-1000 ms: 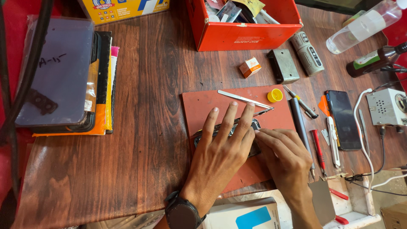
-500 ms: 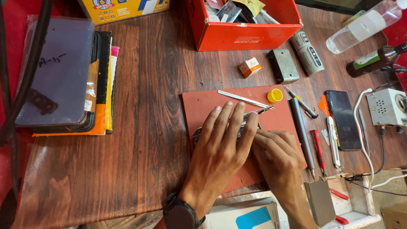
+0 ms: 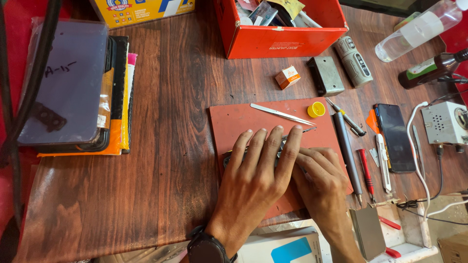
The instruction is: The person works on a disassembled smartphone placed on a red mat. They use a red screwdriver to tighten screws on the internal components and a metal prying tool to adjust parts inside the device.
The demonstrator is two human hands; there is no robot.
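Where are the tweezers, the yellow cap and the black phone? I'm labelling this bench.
tweezers (image 3: pixel 282 114), head view, mid-shaft.
yellow cap (image 3: pixel 316 109), head view, top centre.
black phone (image 3: pixel 395 138), head view, screen middle.

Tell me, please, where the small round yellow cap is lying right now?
In the head view, the small round yellow cap lies at the upper right corner of the reddish-brown work mat, just beyond the tip of the silver metal tweezers.
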